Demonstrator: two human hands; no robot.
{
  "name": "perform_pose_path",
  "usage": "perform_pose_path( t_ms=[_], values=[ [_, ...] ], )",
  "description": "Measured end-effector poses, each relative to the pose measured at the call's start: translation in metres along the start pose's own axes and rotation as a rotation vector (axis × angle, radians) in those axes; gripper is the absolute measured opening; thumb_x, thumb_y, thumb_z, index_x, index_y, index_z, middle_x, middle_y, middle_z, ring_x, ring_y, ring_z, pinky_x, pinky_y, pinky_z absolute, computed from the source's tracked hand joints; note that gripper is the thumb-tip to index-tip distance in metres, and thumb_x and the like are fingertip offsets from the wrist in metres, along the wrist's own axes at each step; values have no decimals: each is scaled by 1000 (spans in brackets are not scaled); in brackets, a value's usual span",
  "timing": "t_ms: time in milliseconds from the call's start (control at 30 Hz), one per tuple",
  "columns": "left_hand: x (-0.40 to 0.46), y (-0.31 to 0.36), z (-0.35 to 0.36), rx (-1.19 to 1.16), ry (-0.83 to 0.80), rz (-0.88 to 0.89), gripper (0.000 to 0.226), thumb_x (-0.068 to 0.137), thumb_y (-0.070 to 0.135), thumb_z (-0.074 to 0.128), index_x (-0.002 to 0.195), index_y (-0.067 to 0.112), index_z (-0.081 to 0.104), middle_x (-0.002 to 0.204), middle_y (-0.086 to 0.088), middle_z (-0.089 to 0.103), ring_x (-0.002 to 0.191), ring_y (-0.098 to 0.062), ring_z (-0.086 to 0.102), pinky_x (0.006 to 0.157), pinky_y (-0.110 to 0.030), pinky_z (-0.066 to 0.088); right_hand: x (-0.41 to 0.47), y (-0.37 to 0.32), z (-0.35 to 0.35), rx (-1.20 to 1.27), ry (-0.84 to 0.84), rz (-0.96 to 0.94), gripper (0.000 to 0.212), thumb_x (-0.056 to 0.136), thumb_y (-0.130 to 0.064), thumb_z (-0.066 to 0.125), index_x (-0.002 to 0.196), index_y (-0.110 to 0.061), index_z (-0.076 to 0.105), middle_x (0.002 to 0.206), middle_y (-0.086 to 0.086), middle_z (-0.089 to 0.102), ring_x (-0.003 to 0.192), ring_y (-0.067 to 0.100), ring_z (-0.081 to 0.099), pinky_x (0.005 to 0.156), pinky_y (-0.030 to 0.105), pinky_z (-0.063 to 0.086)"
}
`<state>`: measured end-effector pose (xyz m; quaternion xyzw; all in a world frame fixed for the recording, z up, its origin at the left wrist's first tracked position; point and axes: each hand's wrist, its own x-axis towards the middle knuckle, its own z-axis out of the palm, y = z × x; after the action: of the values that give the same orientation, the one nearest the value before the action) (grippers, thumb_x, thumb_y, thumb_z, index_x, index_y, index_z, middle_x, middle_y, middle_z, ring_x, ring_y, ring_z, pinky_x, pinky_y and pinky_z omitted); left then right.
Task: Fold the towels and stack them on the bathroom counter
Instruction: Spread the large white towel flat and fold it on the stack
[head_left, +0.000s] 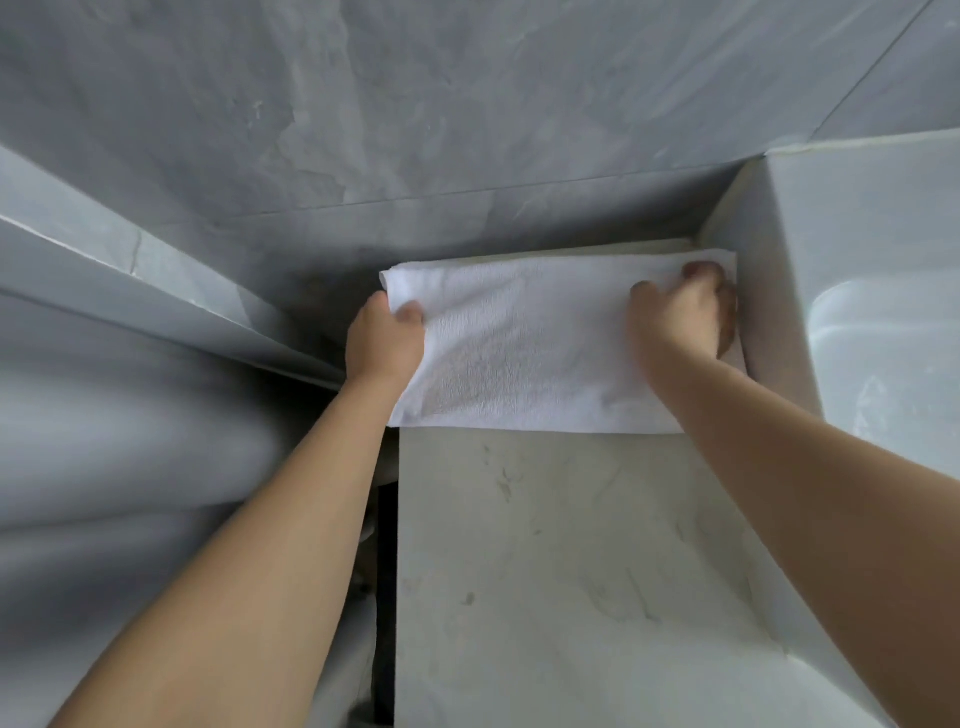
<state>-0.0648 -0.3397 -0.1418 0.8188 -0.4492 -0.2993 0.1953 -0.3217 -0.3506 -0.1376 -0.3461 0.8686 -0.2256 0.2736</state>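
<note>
A white towel (524, 348), folded into a wide rectangle, lies across the far end of the pale marble counter (561, 545). Its left end juts a little past the counter's left edge. My left hand (382, 340) grips that left end, thumb on top and fingers hidden underneath. My right hand (685, 312) holds the towel's right end close to the raised wall, its fingers curled into the cloth. Only this one towel is in view.
Grey tiled walls (415, 130) close in behind and to the left. A raised ledge with a white basin (883, 338) stands along the counter's right side. A dark gap (387, 571) runs down the counter's left edge.
</note>
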Motion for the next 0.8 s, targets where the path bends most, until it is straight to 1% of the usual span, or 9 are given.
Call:
perform_pose_path(
  t_ms=[100,167,200,267,333,433,567,700,800],
  values=[
    [-2,-4,-4,-86,8,17,32,97,38,47,104,8,54,91,0,56,80,-21,52,70,-37,43,-6,12,7,-349,24,-390,67,84,-31,50,146,-14,29,147,16,28,135,34,23,112,41,10],
    [-1,-5,-17,-176,-82,-66,41,91,52,52,104,14,56,90,4,55,76,-15,53,68,-35,46,1,14,3,-490,-6,-583,70,86,-32,45,151,-17,24,155,13,21,142,32,17,116,44,5],
    [-1,-7,-22,-196,-152,-118,41,88,55,56,103,17,58,94,4,59,80,-15,58,73,-35,50,6,16,0,-544,-37,-655,69,86,-33,41,151,-17,24,156,12,21,144,31,15,117,45,4],
    [-3,-13,-28,-184,-282,-147,27,88,45,62,104,23,60,105,1,66,94,-19,65,84,-41,55,18,21,-6,-616,-89,-753,69,85,-38,33,150,-13,28,153,13,28,145,31,17,119,46,5],
    [-9,-18,-27,-127,-312,-103,16,93,35,58,104,24,59,106,-2,66,97,-23,65,86,-43,55,24,28,-11,-628,-110,-794,69,86,-42,29,147,-10,32,147,15,36,143,32,22,120,46,7],
    [-17,-28,-22,-51,-209,-6,22,100,37,47,102,16,52,98,-7,61,84,-24,58,72,-40,50,24,37,-10,-659,-100,-831,69,88,-44,26,147,-9,32,146,14,38,142,31,24,120,45,6],
    [-26,-38,-12,121,-26,163,30,106,38,37,81,23,33,72,-4,52,59,-20,46,50,-35,33,24,39,-7,-670,-98,-842,71,88,-45,23,147,-8,32,149,14,37,142,32,25,120,46,7],
    [-27,-35,-3,252,86,220,27,109,36,30,88,20,32,65,0,49,58,-25,48,49,-34,24,24,42,-6,-686,-75,-841,72,88,-45,23,149,-7,30,154,14,32,144,33,22,120,46,5],
    [-31,-26,-3,491,306,241,19,106,27,39,105,8,43,85,-10,59,76,-38,57,60,-39,35,23,41,-4,-702,-52,-843,72,89,-44,23,151,-7,27,155,15,29,145,33,20,121,47,5]
  ],
)
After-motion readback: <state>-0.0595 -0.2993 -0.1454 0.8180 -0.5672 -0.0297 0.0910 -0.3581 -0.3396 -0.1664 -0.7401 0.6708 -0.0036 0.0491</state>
